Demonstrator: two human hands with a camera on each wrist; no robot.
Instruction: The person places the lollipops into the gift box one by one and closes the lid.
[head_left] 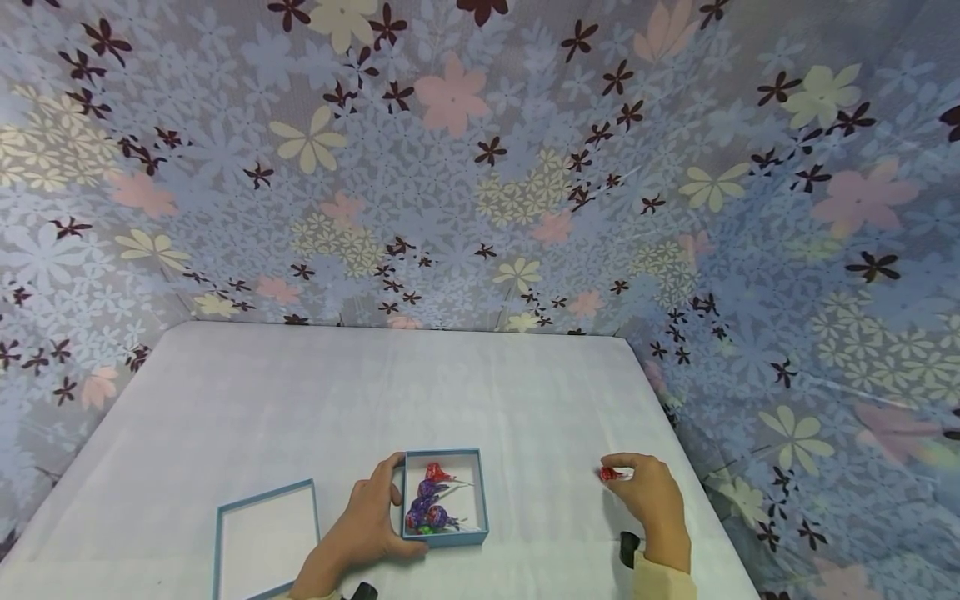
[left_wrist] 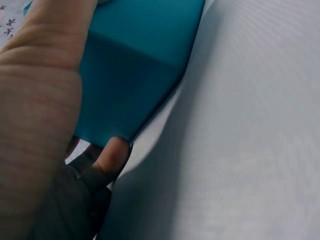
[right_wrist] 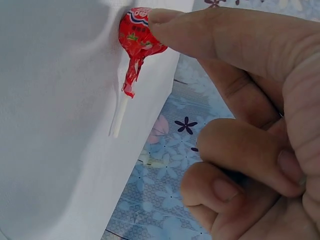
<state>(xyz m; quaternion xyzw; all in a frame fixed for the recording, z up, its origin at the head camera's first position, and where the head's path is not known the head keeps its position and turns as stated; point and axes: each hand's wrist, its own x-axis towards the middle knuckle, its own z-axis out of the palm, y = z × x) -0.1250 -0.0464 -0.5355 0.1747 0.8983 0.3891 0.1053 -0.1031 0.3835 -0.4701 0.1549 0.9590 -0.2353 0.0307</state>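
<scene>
My left hand (head_left: 369, 517) grips a blue box (head_left: 484, 500) from its left side, the thumb along the near wall and the fingers around the far left corner. In the left wrist view the box's teal outer walls (left_wrist: 135, 65) fill the top, with a fingertip at one edge. Inside the box lie several lollipops in purple, red and green wrappers, sticks pointing right. Far to the right, my right hand (head_left: 651, 492) pinches a lollipop (right_wrist: 134, 37) in a red wrapper by its head between thumb and finger. Its white stick hangs free; the other fingers curl into the palm.
A shallow tray-like box lid (head_left: 266, 542) with blue edges lies on the table at the left, inner side up. The white-covered table (head_left: 420, 383) ends at a floral cloth (head_left: 450, 167) behind and on the right, close to my right hand.
</scene>
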